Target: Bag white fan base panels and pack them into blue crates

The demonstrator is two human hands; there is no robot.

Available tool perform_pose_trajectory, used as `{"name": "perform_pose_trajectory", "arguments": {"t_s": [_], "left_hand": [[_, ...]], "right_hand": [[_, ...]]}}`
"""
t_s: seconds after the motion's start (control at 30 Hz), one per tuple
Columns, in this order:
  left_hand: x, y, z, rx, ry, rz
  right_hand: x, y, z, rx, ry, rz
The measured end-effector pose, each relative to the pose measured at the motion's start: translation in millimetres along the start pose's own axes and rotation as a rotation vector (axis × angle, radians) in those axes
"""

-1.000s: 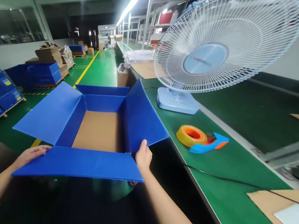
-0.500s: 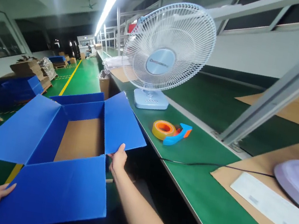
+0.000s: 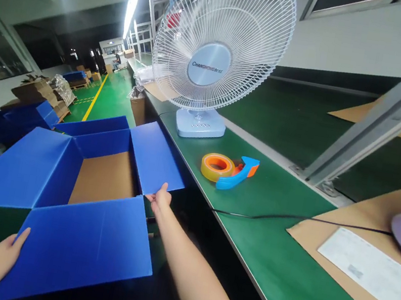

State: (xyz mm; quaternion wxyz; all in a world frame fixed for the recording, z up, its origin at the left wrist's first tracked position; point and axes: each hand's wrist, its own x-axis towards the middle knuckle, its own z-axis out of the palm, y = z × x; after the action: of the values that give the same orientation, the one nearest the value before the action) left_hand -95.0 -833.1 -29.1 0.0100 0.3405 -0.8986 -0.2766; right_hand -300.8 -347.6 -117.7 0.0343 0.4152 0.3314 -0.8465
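Observation:
A blue carton (image 3: 58,175) stands with its flaps folded outward and bare brown cardboard (image 3: 105,177) at its bottom. My left hand (image 3: 4,258) is closed on the left edge of the near flap (image 3: 87,249), thumb on top and the other fingers mostly hidden beneath. At the near right corner, my right hand (image 3: 160,197) pinches the edge of the right flap (image 3: 154,160), its thumb showing above and some fingers under it.
Along the right runs a green workbench (image 3: 263,253). On it are a blue desk fan (image 3: 200,124), a tape dispenser (image 3: 237,174) with yellow tape, a black cable (image 3: 262,215), and cardboard (image 3: 306,229) under a white panel (image 3: 369,268). Blue boxes (image 3: 33,114) lie at left.
The carton has shifted slightly to the left in view, with both hands still holding its flaps. My left hand shows higher up. The fan appears larger as the view has moved.

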Motion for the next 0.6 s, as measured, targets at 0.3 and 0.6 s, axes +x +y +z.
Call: {"name": "perform_pose_trajectory", "arguments": {"t_s": [0.3,0.6], "left_hand": [[-7,57,68.1,-0.029,0.078,0.204],[0,65,123.1,-0.031,0.054,0.124]], "right_hand": [[28,-67,-3,-0.011,0.057,-0.202],[-4,-65,-46,-0.379,-0.135,-0.387]]}}
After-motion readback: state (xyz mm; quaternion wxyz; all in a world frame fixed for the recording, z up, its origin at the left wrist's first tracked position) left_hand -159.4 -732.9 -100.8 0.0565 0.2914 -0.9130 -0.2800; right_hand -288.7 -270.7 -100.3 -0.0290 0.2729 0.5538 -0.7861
